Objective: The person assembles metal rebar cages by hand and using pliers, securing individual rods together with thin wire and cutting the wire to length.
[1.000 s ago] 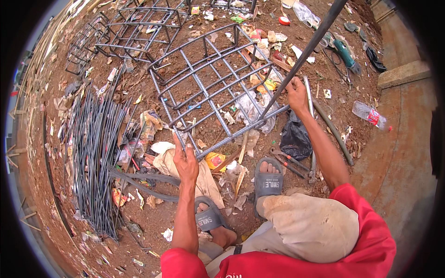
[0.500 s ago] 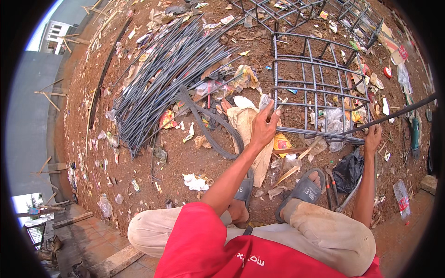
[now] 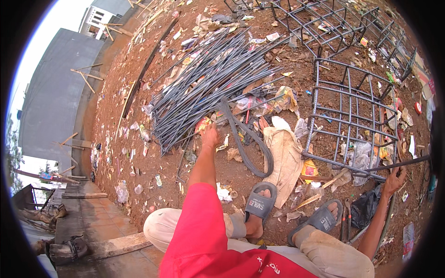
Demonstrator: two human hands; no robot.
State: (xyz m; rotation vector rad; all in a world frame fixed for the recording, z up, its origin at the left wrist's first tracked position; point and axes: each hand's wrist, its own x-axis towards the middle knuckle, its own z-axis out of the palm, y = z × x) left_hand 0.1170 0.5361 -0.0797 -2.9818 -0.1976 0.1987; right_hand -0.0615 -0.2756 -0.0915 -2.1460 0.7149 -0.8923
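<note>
My left hand (image 3: pixel 210 135) reaches to the lower edge of a pile of cut steel rods (image 3: pixel 204 88), beside a red and yellow wrapper (image 3: pixel 202 124). Its fingers are partly hidden but look apart, with nothing visible in them. On the right, my right hand (image 3: pixel 393 180) is closed at the near corner of a rebar cage (image 3: pixel 340 121). Its fingertips meet a long dark steel rod (image 3: pixel 415 161) that lies across that corner. The cage rests on the dirt, made of several long bars with square hoops. A looped bundle of tie wire (image 3: pixel 252 162) lies between pile and cage.
More rebar frames (image 3: pixel 324 23) lie at the far right. Brown paper (image 3: pixel 280 157), scattered litter, pliers-like handles (image 3: pixel 346 220) and a black plastic bag (image 3: pixel 365 207) lie around my sandalled feet. A plastic bottle (image 3: pixel 408 241) is at the lower right, a wooden plank (image 3: pixel 111 245) at the lower left.
My left hand has left the near left corner of the cage and moved left to the rod pile. My right hand stays at the cage's right corner. The view has shifted left.
</note>
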